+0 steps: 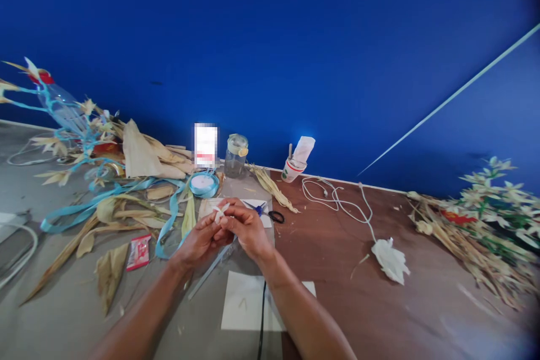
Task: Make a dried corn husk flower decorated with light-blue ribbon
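Both hands meet over the middle of the table, fingertips pinched together. Between them is a small white petal-shaped piece [220,212], its ends crossing; its material is too small to tell. My left hand [205,237] grips it from the left, and my right hand [248,229] closes on it from the right. Just behind the right hand lie scissors with a black handle loop [276,216], partly hidden. A thin pale stick [210,274] slants out below the hands. To their left, a roll of light-blue ribbon [203,184] trails a long loose strip.
Dried corn husks [139,152] pile up at the left, beside a plastic bottle [63,104] wound in blue. A glass jar [236,156] and a paper cup [292,170] stand by the wall. Nearer are white paper [240,301], a white cable [333,198] and artificial flowers [502,202].
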A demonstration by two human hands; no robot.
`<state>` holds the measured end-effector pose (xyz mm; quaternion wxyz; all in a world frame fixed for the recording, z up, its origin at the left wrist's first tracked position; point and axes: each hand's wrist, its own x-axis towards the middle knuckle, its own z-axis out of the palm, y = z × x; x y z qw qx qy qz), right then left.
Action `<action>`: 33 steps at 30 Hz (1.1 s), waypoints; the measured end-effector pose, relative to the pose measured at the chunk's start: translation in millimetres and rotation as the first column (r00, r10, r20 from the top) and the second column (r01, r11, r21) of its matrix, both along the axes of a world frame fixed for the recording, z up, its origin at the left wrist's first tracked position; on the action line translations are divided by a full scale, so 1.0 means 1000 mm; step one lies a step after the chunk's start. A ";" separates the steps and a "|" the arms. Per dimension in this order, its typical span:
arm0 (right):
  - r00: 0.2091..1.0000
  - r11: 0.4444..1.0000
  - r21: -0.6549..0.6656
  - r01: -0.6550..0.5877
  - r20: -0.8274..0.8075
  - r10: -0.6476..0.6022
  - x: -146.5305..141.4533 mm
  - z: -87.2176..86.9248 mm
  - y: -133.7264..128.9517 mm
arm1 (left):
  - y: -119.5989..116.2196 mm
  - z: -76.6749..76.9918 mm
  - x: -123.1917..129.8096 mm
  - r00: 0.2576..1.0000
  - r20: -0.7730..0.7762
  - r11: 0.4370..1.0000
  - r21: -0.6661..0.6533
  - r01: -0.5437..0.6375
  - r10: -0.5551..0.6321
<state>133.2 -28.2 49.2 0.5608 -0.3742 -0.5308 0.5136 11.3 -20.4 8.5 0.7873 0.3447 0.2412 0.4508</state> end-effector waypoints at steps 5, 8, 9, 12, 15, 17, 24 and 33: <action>0.989 0.995 -0.091 -0.031 -0.148 0.017 -0.003 -0.003 0.000 | 0.000 0.000 0.000 0.999 -0.018 0.999 0.020 0.041 -0.040; 0.973 0.976 -0.205 -0.072 -0.228 0.024 -0.004 -0.008 0.002 | 0.001 0.000 0.000 0.999 -0.033 0.998 0.045 0.039 -0.037; 0.970 0.970 -0.233 -0.071 -0.242 0.013 -0.004 -0.010 0.003 | 0.001 0.000 0.000 0.999 -0.038 0.998 0.054 0.035 -0.033; 0.967 0.974 -0.227 -0.019 -0.251 -0.039 -0.003 -0.013 0.006 | 0.001 0.000 0.001 0.999 -0.050 0.997 0.079 0.011 -0.007; 0.971 0.989 -0.150 -0.016 -0.238 -0.020 0.000 -0.015 0.008 | 0.002 -0.001 0.001 0.998 -0.061 0.997 0.077 -0.006 0.011; 0.969 0.992 -0.106 -0.063 -0.246 0.036 0.003 -0.016 0.009 | 0.002 -0.002 -0.001 0.998 -0.056 0.997 0.071 -0.015 0.019; 0.892 0.969 -0.099 -0.226 -0.421 0.165 0.012 -0.018 0.015 | 0.003 -0.004 -0.006 1.000 0.003 0.999 0.048 0.008 -0.009; 0.879 0.951 -0.134 -0.280 -0.434 0.197 0.009 -0.017 0.013 | 0.003 -0.002 -0.004 0.996 0.050 0.996 0.040 0.077 -0.079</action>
